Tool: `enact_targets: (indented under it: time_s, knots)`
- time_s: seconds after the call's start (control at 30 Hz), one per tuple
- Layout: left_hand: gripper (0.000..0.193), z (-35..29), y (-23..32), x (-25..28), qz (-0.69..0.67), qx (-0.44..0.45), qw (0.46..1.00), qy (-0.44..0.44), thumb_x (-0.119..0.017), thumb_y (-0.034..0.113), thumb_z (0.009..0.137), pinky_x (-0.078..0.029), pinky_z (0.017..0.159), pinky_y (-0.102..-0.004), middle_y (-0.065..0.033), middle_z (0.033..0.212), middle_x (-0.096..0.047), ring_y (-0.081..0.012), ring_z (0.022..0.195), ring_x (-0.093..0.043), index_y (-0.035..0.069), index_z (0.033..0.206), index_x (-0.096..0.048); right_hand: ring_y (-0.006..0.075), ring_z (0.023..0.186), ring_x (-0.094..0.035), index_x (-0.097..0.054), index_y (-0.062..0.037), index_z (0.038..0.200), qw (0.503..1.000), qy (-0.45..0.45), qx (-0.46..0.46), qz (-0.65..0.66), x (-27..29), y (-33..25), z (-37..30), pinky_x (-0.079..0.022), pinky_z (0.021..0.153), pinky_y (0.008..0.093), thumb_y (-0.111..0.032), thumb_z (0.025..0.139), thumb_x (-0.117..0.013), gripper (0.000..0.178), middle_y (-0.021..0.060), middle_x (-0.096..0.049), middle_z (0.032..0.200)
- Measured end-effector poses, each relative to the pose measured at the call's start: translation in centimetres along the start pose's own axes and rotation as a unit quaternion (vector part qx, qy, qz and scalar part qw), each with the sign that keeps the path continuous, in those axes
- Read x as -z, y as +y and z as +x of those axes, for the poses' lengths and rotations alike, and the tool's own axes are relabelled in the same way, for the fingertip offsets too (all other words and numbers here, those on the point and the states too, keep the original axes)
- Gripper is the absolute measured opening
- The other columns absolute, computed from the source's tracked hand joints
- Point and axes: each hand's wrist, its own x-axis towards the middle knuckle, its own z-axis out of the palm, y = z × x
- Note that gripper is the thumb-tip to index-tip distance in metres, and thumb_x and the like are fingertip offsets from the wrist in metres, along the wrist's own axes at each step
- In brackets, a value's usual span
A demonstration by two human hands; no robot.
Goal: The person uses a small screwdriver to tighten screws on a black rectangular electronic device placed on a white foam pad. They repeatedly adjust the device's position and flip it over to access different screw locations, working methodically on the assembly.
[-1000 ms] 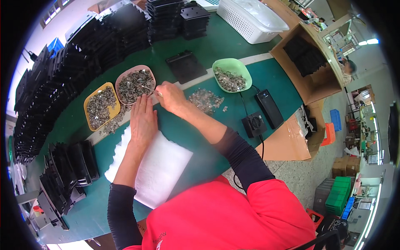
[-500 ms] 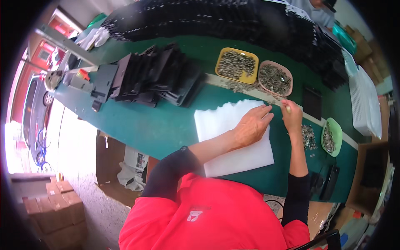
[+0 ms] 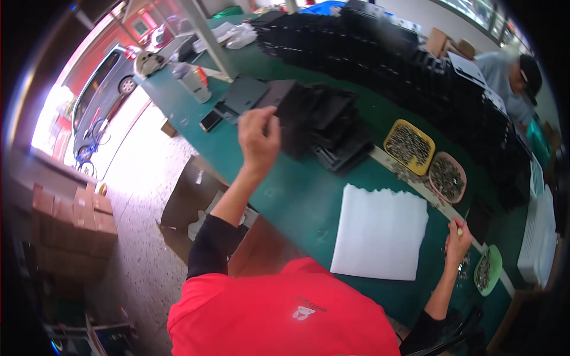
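since half a second ago our left hand (image 3: 259,137) has left the white sheet (image 3: 380,232) and reached up to the black trays (image 3: 320,121) beyond it, fingers curled on a tray edge. our right hand (image 3: 458,242), right of the sheet, pinches a thin yellowish tool (image 3: 462,225). pulling one tray could, we judge, topple the leaning stack. brown cartons (image 3: 71,225) sit far left of the sheet; yellow bin (image 3: 408,146) and pink bin (image 3: 447,177) above it.

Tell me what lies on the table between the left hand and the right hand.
In the head view, a white sheet stack lies on the green table between the left hand, up at the black trays, and the right hand.
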Motion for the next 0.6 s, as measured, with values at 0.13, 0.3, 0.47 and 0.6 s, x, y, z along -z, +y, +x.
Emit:
enact_targets:
  time_s: [0.13,0.3,0.47,0.6]
  knots:
    - [0.020,0.1,-15.0,3.6,0.144,0.176,0.960,0.163,-0.054,0.002,0.083,-0.050,0.083,-0.0408,-0.0114,0.087,-0.066,-0.0283,0.089,-0.062,0.001,0.098,-0.067,0.0040,0.042,-0.043,-0.066,0.0020,0.107,1.000,-0.017,-0.009,0.024,0.3,-0.2,-0.6,-0.031,0.035,0.0204,-0.014,0.092,-0.064,0.022,0.0023,-0.060,0.075]
    - [0.026,-1.5,-26.5,3.9,-0.139,0.509,0.837,0.144,-0.062,0.023,0.087,-0.053,0.061,-0.0412,-0.0108,0.077,-0.064,-0.0241,0.068,-0.064,-0.001,0.095,-0.066,0.0045,0.042,-0.043,-0.065,0.0017,0.107,0.998,-0.020,-0.046,0.037,0.8,-1.1,-1.3,-0.031,0.034,0.0203,-0.015,0.092,-0.063,0.022,0.0026,-0.061,0.078]
    - [0.047,3.7,-17.7,3.6,-0.137,0.552,0.822,0.034,-0.073,0.043,0.085,-0.048,0.045,-0.0294,-0.0081,0.070,-0.059,-0.0173,0.054,-0.059,-0.001,0.093,-0.060,0.0051,0.042,-0.044,-0.065,0.0020,0.107,0.999,-0.015,-0.041,0.016,1.4,-1.5,-2.3,-0.031,0.034,0.0207,-0.014,0.092,-0.063,0.022,0.0028,-0.061,0.079]
    - [0.040,2.6,-19.8,3.8,-0.174,0.525,0.833,0.005,-0.077,0.037,0.083,-0.044,0.042,-0.0265,-0.0035,0.063,-0.055,-0.0131,0.047,-0.052,0.002,0.091,-0.059,0.0054,0.041,-0.044,-0.066,0.0017,0.106,0.998,-0.015,-0.047,0.028,0.8,-1.4,-2.7,-0.031,0.033,0.0212,-0.013,0.091,-0.064,0.021,0.0034,-0.062,0.078]
